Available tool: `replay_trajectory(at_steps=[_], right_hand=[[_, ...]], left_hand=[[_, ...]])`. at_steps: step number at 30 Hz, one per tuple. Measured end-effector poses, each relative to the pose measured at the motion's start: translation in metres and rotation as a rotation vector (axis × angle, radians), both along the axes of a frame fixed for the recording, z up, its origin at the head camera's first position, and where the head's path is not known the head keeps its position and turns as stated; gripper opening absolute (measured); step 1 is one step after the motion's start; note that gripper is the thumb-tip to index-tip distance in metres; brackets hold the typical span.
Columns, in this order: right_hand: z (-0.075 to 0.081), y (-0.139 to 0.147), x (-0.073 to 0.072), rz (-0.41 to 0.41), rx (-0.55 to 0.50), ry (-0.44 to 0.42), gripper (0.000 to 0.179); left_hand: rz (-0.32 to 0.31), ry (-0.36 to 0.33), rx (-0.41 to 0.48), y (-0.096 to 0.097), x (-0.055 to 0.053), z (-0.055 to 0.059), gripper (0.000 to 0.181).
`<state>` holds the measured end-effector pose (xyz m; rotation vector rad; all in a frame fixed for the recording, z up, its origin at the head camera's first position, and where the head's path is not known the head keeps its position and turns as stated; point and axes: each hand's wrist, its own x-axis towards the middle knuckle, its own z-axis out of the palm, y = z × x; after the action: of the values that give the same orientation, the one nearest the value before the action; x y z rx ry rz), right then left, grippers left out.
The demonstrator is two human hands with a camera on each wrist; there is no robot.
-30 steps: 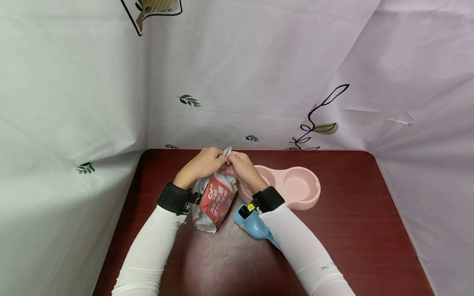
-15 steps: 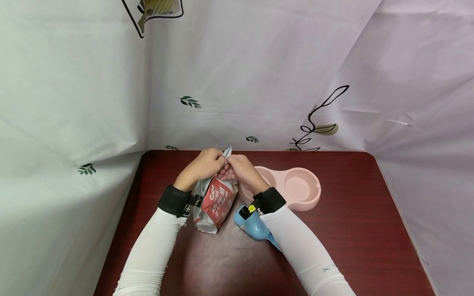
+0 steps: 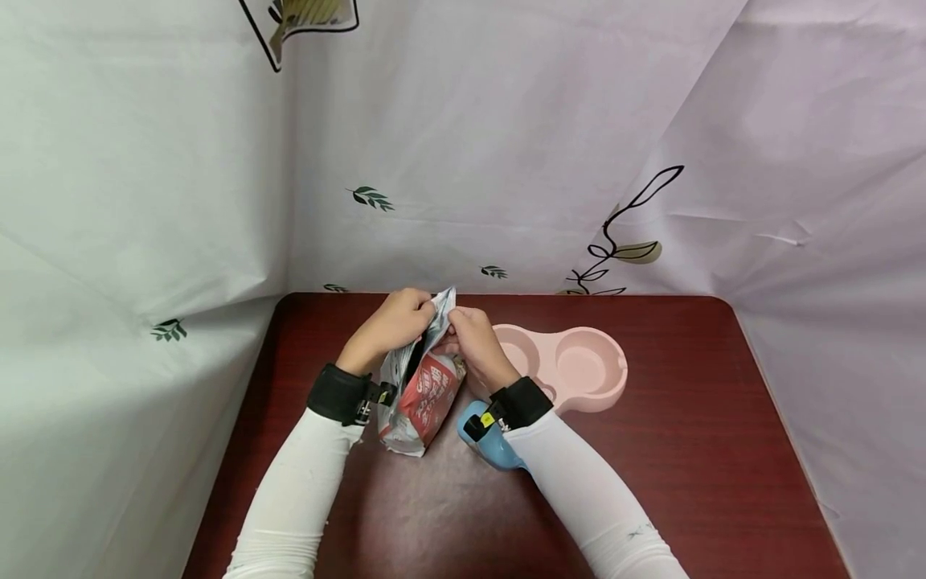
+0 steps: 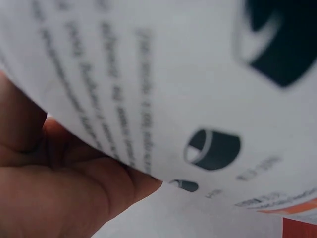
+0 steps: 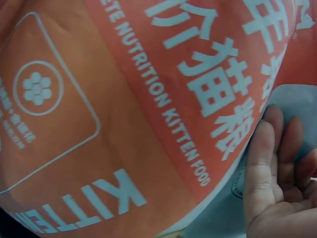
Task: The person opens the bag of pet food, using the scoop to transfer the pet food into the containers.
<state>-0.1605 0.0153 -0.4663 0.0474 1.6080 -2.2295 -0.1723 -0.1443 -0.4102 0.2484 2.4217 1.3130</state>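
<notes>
A red and silver kitten food bag point(image 3: 427, 398) stands on the table, its upper part spread with a dark gap at the mouth. My left hand point(image 3: 394, 326) pinches the left side of the bag's top edge. On the opposite side, my right hand point(image 3: 479, 342) grips the top edge between thumb and fingers. The bag's white printed back point(image 4: 163, 89) fills most of the left wrist view and partly hides the left hand's fingers point(image 4: 94, 178). In the right wrist view, the bag's orange and red front point(image 5: 124, 109) lies beside the right hand's fingers point(image 5: 270, 163).
Right of the bag is a pink double bowl point(image 3: 550, 354), partly behind the right hand. A blue scoop point(image 3: 499, 450) lies under the right wrist, its handle hidden by the sleeve. The dark red table point(image 3: 694, 434) meets a white patterned curtain point(image 3: 463, 161) at the back.
The hands have moved slightly apart at the bag's top. The mouth, pressed together earlier, now shows a dark gap. The right hand has shifted a little toward the person.
</notes>
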Motion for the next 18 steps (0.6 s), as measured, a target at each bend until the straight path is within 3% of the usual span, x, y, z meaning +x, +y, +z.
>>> replay_trajectory(at_steps=[5,13,18], right_hand=[[0.003,0.003,0.001,0.026,0.027,0.023,0.027],[0.016,0.005,0.005,0.183,0.167,0.036,0.026],[0.019,0.002,0.006,0.195,0.230,0.035,0.031]], left_hand=[[-0.021,0.018,-0.011,0.000,0.000,0.000,0.036],[-0.032,0.066,-0.041,0.002,-0.002,0.000,0.036],[-0.032,0.108,-0.082,0.004,-0.001,0.000,0.035]])
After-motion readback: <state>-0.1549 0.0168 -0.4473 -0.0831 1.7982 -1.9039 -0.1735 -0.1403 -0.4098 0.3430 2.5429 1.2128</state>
